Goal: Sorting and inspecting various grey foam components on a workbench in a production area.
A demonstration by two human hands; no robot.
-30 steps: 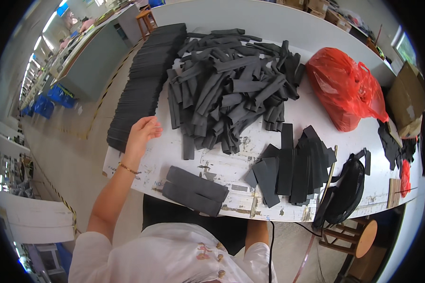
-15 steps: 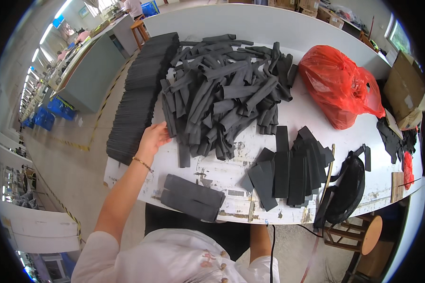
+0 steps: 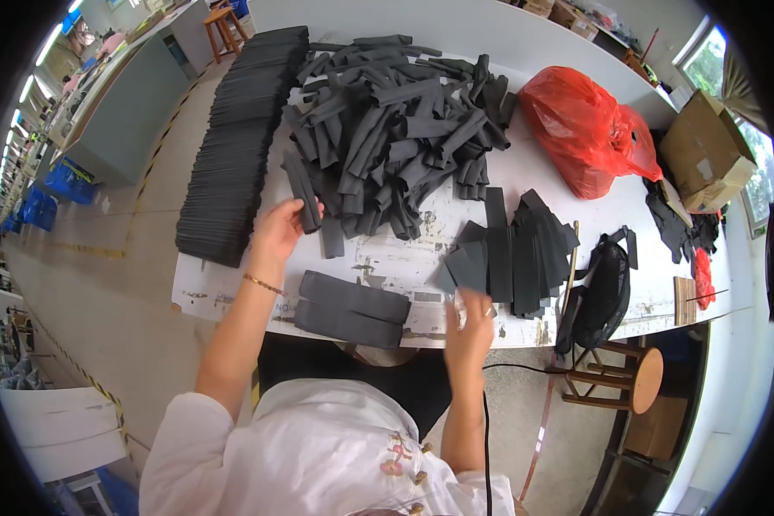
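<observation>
My left hand (image 3: 277, 230) grips the lower end of a curled dark grey fabric strip (image 3: 300, 191), which it lifts at the left edge of a loose heap of similar rolled strips (image 3: 404, 129). My right hand (image 3: 469, 334) is over the table's front edge, thumb and fingers apart and slightly blurred, nothing seen in it. Just beyond it lie fanned flat dark strips (image 3: 525, 258). Between my hands, a dark fabric piece (image 3: 353, 310) with a lengthwise line across its middle lies flat near the front edge.
A long tight row of stacked dark pieces (image 3: 241, 146) lines the table's left side. A red plastic bag (image 3: 576, 129) stands at the back right. To the right lie a black mesh bag (image 3: 604, 292) and a thin stick (image 3: 571, 267); a wooden stool (image 3: 645, 380) stands below.
My left hand has taken hold of a curled strip at the heap's edge. My right hand has risen from below the table edge into view. The head view has shifted.
</observation>
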